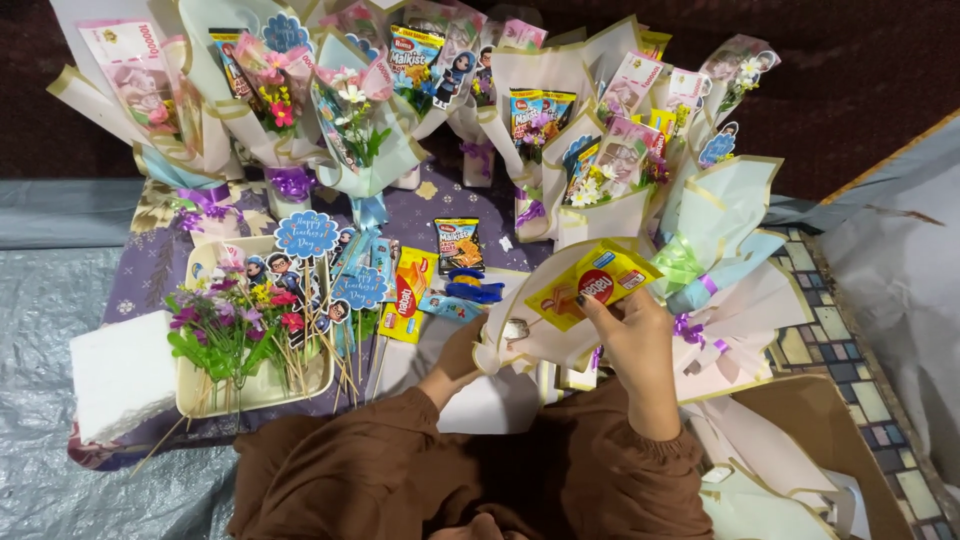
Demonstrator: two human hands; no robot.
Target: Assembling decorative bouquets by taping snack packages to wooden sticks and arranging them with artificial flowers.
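Here the right hand (635, 335) pinches a yellow snack packet (592, 284) by its lower edge, fingers clamped together on it, and tilts it into the open mouth of a cream paper wrap (530, 345). The tilt lets the packet's face show above the wrap's rim. The left hand (470, 345) is closed on the wrap's left fold from below, which keeps the cone open and propped up; how far its fingers curl behind the paper is hidden. Packet and wrap sit near the front edge of the tabletop (150, 270), just right of centre, close to the person's brown sleeves (400, 450).

Finished bouquets (350, 110) stand packed along the far edge, upright and leaning on each other so their snacks and paper notes face forward. At the front left corner a cream tray (255, 390) holds small artificial flowers (225, 325) and cartoon picks on sticks (300, 240), gathered within reach of the left hand. A white foam block (120, 370) lies just beside the tray at the left edge. Between tray and wrap lie spare snack packets (408, 295) and blue-handled scissors (472, 290), flat and close by. More wraps (730, 320), tied with green and purple ribbon, lie stacked at the right edge.
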